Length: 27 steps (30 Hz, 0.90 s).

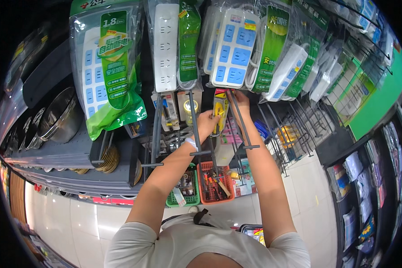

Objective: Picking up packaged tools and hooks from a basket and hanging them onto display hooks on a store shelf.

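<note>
In front of me, beneath a row of hanging power strips, my left hand [207,126] grips the lower left side of a carded pack [220,109] holding a yellow tool, possibly a utility knife. The pack is upright, its red top edge just under the power strips. My right hand [240,103] is up at the pack's top right corner, behind a metal display hook [240,120]; its fingertips are partly hidden, so their hold is unclear. Left of my left hand hang a pack with a round yellow item [191,108] and a carded black tool [169,112].
White power strips with blue sockets [235,48] hang overhead. Long hooks [156,134] jut towards me around both forearms. Below stand a green basket [196,197] and an orange basket [217,201] of tools. Metal bowls [61,117] sit on the left shelf. Packaged textiles [355,167] fill the right rack.
</note>
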{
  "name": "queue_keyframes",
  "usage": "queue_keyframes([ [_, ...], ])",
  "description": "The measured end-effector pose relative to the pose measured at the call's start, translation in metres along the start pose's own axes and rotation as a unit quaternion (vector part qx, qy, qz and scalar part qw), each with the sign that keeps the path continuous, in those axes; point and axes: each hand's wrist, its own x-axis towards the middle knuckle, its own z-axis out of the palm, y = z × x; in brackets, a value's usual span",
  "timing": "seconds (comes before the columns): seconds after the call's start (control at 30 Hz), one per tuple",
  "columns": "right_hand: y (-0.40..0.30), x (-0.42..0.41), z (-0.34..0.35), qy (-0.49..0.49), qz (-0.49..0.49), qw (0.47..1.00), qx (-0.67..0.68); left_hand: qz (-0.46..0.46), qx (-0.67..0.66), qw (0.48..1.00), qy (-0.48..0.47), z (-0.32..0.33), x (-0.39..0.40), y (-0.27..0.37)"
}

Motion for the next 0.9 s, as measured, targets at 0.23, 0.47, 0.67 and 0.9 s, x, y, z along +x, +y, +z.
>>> queue_keyframes([
  [0.23, -0.02, 0.004, 0.001, -0.04, 0.017, 0.984, -0.171, -0.02, -0.057, 0.998, -0.014, 0.003, 0.035, -0.039],
  [0.47, -0.037, -0.046, -0.023, -0.001, 0.021, 0.996, -0.082, -0.045, -0.063, 0.997, -0.02, 0.0, 0.033, -0.038],
  [0.67, -0.085, -0.161, -0.078, 0.038, 0.073, 0.997, -0.009, 0.022, 0.001, 0.999, 0.026, -0.001, -0.015, -0.023],
  [0.9, -0.065, -0.323, -0.153, 0.221, 0.211, 0.951, -0.054, 0.05, -0.217, 0.962, -0.16, 0.05, -0.158, 0.06],
])
